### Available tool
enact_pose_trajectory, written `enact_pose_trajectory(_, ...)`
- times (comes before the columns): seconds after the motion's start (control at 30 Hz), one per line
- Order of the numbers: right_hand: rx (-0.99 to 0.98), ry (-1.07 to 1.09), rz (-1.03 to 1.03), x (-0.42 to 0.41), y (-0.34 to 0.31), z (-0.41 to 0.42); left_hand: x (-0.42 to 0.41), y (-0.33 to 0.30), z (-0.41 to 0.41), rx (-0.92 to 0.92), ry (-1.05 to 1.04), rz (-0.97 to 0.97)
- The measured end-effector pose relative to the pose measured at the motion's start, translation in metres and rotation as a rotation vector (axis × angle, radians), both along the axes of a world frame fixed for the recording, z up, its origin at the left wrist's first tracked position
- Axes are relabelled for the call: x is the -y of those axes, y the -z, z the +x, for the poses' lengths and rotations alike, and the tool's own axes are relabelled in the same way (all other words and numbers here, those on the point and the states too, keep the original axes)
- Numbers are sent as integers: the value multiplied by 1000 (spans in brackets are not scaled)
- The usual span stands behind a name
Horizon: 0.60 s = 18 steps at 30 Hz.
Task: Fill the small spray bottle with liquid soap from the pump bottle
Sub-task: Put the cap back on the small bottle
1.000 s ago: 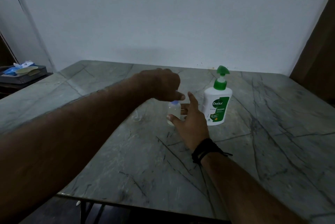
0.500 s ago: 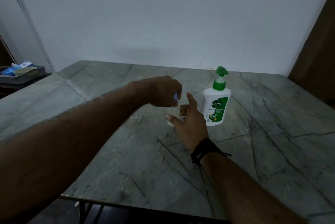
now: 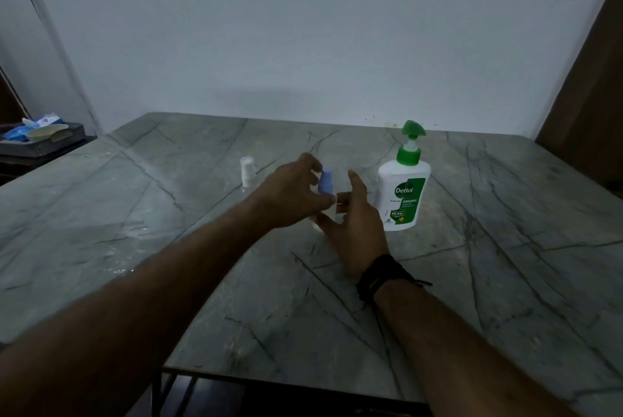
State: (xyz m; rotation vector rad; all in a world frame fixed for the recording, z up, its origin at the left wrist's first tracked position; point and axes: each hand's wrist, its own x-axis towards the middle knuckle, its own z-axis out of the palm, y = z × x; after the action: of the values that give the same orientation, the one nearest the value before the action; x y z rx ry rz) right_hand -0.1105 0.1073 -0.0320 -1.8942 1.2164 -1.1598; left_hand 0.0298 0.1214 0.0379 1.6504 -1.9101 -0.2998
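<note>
The right hand [image 3: 354, 227] steadies the small clear spray bottle [image 3: 320, 219] on the grey marble desk [image 3: 505, 265]; the left hand [image 3: 290, 194] pinches its lilac spray head [image 3: 326, 182]. Twist squarely, base planted. Behind-right stands the white green-topped pump bottle [image 3: 403, 194].

Two hands [image 3: 293, 190] [image 3: 354, 231] – one pump bottle [image 3: 403, 194], one small spray bottle [image 3: 325, 214], one blue spray head [image 3: 326, 181], one white cap [image 3: 246, 171] – one surface [image 3: 472, 281].

Table [image 3: 488, 265] of grey veined stone, smooth with a dull sheen; pump bottle [image 3: 403, 194] of glossy white plastic with green plastic pump; spray cap [image 3: 326, 181] of matt blue plastic.
</note>
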Motion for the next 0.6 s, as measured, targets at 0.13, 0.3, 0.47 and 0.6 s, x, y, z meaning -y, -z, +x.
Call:
enact_pose_trajectory(0.13, 0, -11, -22, -2, -1, -1, -6, 28, -6, -104, -91, -1)
enact_pose_trajectory(0.3, -20, 2, -76, -3, 1, 0, 12, 50, -11, -170, -197, -136)
enact_pose_trajectory(0.47, -41, 21, -141, -5, 2, -1, 44, 60, -16, -204, -235, -146)
enact_pose_trajectory(0.6, 6, 47, -175, -6, -1, 0, 71, 63, -18, -148, -264, -142)
